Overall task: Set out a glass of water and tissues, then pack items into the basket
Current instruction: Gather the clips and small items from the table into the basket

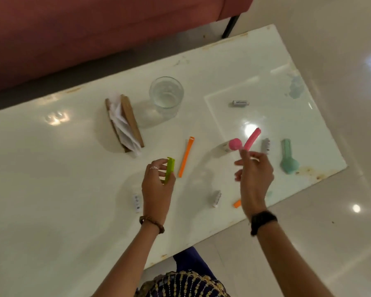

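A glass of water (166, 94) stands on the white table (51, 168), with a wooden holder of white tissues (124, 123) just to its left. My left hand (156, 189) grips a green clip (169, 172) above the table. My right hand (255, 174) pinches the lower end of a pink clip (252, 139), held up at a slant. An orange clip (186, 156) lies between my hands. A small bottle with a pink cap (234, 145) stands behind my right fingers. No basket is in view.
Small grey tubes lie scattered: one far right (241, 103), one by my right hand (265, 145), one near the front (216, 198). A teal clip (288, 157), a white strip (136, 203) and an orange bit (237, 204) lie nearby. A reddish sofa (94, 24) runs behind the table.
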Demonstrator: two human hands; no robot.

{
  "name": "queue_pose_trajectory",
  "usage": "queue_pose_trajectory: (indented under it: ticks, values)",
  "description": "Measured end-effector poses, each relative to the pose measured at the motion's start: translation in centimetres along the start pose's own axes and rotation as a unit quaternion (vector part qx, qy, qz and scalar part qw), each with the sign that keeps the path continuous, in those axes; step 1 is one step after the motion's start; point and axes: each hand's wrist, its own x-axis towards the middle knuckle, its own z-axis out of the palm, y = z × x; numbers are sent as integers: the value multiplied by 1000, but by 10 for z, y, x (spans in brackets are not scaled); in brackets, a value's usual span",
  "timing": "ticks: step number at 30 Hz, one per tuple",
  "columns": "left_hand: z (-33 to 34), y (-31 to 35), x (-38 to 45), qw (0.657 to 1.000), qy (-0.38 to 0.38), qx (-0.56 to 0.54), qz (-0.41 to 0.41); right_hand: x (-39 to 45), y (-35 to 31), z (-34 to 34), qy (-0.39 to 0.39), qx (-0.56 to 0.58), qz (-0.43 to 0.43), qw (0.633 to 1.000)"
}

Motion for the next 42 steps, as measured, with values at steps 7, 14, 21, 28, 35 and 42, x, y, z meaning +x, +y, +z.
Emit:
queue_pose_trajectory:
  ticks: [7,14,21,28,35,42]
  values:
    - [-110,-9,-30,987,88,-126,-40,-178,-13,61,-193,-39,-48,979]
    - [-314,-100,-52,939,306,-135,-79,-353,-9,178,-442,-110,-60,888]
    - [-523,-218,-86,884,451,4,-122,-538,2,309,-584,-187,-207,762]
    - [-576,-313,-84,904,266,120,-314,-622,39,384,-578,-351,-317,665]
    - [-565,-321,-92,913,308,74,-256,-612,41,381,-593,-263,-281,707]
    - [-465,-225,-86,974,218,29,-48,-485,34,303,-489,-111,-136,855]
